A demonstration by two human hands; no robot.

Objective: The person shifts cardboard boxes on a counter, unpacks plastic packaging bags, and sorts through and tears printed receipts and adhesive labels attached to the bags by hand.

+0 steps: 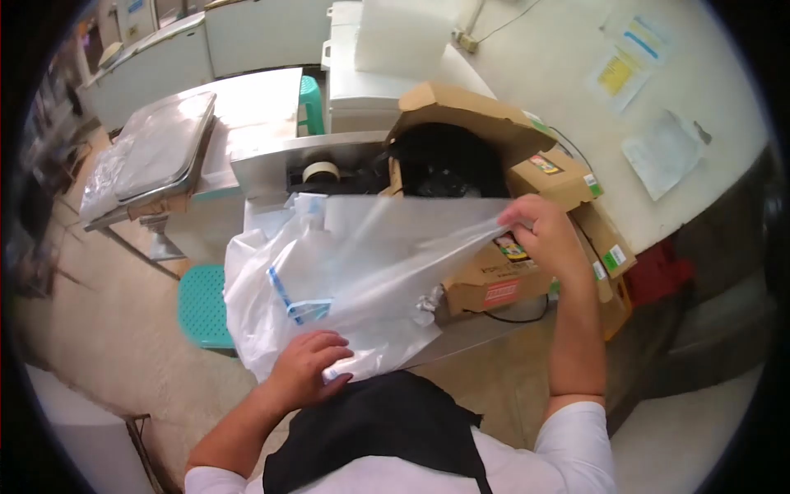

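A clear plastic sheet or bag [395,247] is stretched up to the right, over white plastic bags [259,288] with blue print. My right hand [535,230] pinches its upper right corner, in front of the cardboard boxes. Low on the near edge of the plastic lies my left hand [313,366], its fingers spread and slightly bent, touching the plastic near the black apron [370,428]. Whether the left thumb holds a fold of it is hard to make out.
Behind the plastic, an open cardboard box [477,107] holds a black bag [448,160]. A tape roll [321,172] sits left of it. Metal trays [164,144] lie on the left table. A green stool [206,305] stands on the floor below.
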